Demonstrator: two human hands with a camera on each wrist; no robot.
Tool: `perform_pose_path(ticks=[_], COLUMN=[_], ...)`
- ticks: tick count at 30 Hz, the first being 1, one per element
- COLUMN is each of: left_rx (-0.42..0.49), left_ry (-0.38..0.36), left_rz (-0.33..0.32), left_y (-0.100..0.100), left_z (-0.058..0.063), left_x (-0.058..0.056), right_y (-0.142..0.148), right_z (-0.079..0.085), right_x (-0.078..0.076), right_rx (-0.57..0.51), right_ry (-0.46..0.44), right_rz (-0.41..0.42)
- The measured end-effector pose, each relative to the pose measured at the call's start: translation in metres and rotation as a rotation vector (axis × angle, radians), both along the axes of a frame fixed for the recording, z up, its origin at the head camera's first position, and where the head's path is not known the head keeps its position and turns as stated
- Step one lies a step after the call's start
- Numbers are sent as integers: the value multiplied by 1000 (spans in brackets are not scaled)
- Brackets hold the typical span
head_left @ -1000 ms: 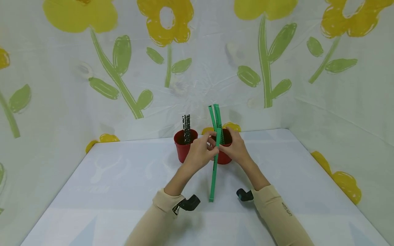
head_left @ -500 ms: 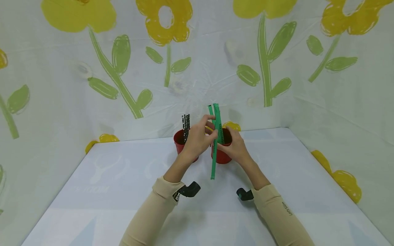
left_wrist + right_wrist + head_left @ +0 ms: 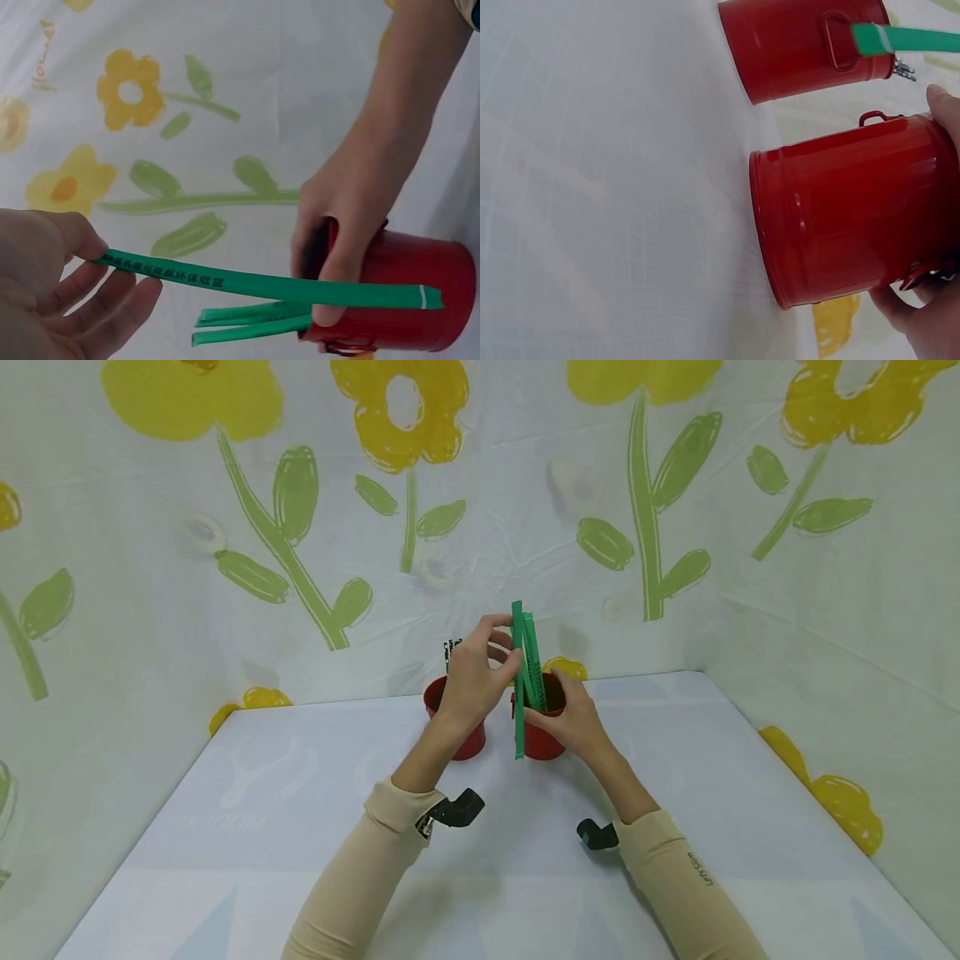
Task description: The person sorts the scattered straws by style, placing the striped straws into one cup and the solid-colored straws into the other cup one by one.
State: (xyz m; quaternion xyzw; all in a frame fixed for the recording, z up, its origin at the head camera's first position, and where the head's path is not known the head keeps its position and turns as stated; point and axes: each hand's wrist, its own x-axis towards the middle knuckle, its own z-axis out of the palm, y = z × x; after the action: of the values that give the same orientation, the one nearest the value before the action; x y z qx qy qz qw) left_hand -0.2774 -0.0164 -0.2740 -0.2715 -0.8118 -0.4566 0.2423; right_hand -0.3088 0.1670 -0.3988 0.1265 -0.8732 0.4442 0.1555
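My left hand pinches a green wrapped straw near its upper end, between thumb and fingertips. The straw stands almost upright in front of the right-hand red bucket, its lower end outside and below the rim in the head view. Dark printing runs along the wrapper. Other green wrapped straws lean inside that bucket, their tops above the rim. My right hand grips the same bucket at its rim, thumb on the near side. In the right wrist view, the bucket wall fills the middle.
Left of it stands a second red bucket, partly behind my left hand, with black-and-white patterned straws in it. Both are on a white table near its back edge. A flower-printed cloth rises behind and at the sides.
My left hand has risen and shifted slightly left, lifting the green straw, so its lower end is off the near tabletop area. The right hand stays on the bucket.
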Motion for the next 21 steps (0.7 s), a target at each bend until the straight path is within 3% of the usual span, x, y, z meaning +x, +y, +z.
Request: perform_pose_path(ticks=[15,18,21], left_rx=[147,157,157], left_ry=[157,156,134], left_rz=[-13,-7,2], left_y=[4,6,9], left_z=[47,50,46], left_x=[-7,-12,-17], right_y=[-1,-1,-1], right_z=[0,1,0], right_x=[-1,-1,-1], right_rx=[-28,-38,-36], right_ry=[-3,-8,-6], right_rz=[4,1,-3])
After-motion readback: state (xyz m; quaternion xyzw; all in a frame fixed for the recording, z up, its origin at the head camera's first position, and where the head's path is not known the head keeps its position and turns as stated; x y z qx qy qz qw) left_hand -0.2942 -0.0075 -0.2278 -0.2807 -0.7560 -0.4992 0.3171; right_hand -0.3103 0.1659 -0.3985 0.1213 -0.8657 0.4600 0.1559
